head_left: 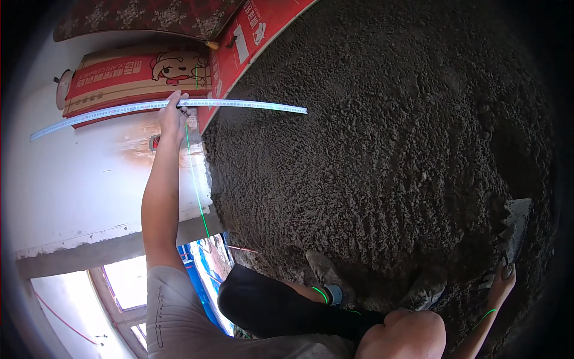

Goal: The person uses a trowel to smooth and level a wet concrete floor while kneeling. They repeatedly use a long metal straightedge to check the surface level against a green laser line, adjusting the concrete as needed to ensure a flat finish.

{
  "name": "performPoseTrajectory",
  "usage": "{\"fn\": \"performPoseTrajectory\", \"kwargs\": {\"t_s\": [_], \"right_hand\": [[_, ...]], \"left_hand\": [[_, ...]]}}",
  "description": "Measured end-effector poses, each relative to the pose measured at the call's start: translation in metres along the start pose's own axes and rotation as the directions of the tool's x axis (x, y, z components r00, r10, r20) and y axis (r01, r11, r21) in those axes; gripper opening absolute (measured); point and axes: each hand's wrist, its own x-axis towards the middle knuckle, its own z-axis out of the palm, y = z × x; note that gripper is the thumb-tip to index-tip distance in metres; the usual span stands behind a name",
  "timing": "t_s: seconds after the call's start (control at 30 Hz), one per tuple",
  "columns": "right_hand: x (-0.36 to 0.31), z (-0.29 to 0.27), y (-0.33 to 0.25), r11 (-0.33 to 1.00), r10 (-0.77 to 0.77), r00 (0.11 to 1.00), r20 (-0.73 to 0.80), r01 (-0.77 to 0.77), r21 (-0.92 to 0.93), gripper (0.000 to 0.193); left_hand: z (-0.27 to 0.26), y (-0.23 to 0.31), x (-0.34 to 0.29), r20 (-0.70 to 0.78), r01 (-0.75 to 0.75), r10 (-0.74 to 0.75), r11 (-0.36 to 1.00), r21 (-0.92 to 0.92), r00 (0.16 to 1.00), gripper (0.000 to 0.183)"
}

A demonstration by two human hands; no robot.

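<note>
The graduated ruler [245,104] is a long, narrow, pale bluish-white strip with fine dark markings along its length and a few reddish ones among them; the print is too small to read. It spans the upper left of the frame, its left part in front of the white wall [84,185] and the brown-and-red carton [110,84], its right part over the dark, lumpy mortar bed [359,149]. Its long axis runs nearly level across the frame, bowing gently upward, with the left end lower, near the left rim, and the right end pointing toward the middle of the frame. Whether the right end touches the mortar I cannot tell.

The left hand [172,122] has its fingers closed around the strip near its middle.

At the lower right, the right hand [504,284] has its fingers curled around the handle end of a trowel [518,226]. The grey blade looks dull and mortar-smeared, with a jagged left outline; its long axis runs steeply, the far end pointing up and slightly right. A green laser line [194,167] slants down the wall.
</note>
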Motion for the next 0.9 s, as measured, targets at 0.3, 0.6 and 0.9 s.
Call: {"fn": "performPoseTrajectory", "kwargs": {"t_s": [0.3,0.6,0.9], "right_hand": [[-0.001,-0.004,-0.009,0.988,0.126,0.991,0.053,-0.121,-0.093,0.053],[0.003,-0.012,-0.006,0.992,0.106,0.992,0.064,-0.101,-0.080,0.046],[0.013,-0.011,0.012,0.987,0.141,0.982,0.126,-0.129,-0.101,0.041]], "left_hand": [[0.007,0.001,0.007,0.034,-0.018,0.019,1.000,-0.024,0.999,0.031],[-0.056,-0.018,-0.131,-0.090,-0.169,0.183,0.975,0.144,0.979,0.038],[-0.123,-0.051,-0.276,-0.201,-0.041,0.062,0.993,0.108,0.978,0.043]]}}
